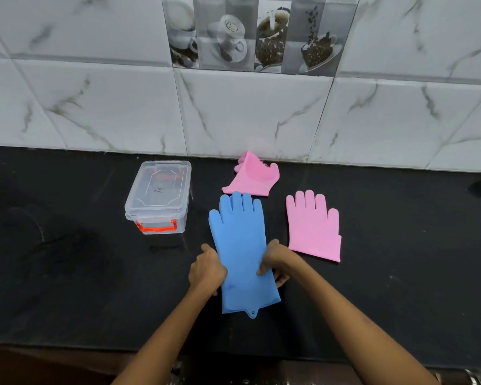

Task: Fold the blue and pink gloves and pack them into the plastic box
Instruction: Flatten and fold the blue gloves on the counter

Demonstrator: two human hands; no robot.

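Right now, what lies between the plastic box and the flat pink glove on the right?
In the head view, the blue glove lies between the plastic box and the flat pink glove, gripped at its edges by both hands.

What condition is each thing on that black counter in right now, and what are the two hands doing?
Blue glove: flat, unfolded, held at both edges.
Far pink glove: crumpled against the wall.
Near pink glove: flat, untouched.
Plastic box: lid on.
Left hand: grips the blue glove's edge.
Right hand: pinches the other edge.
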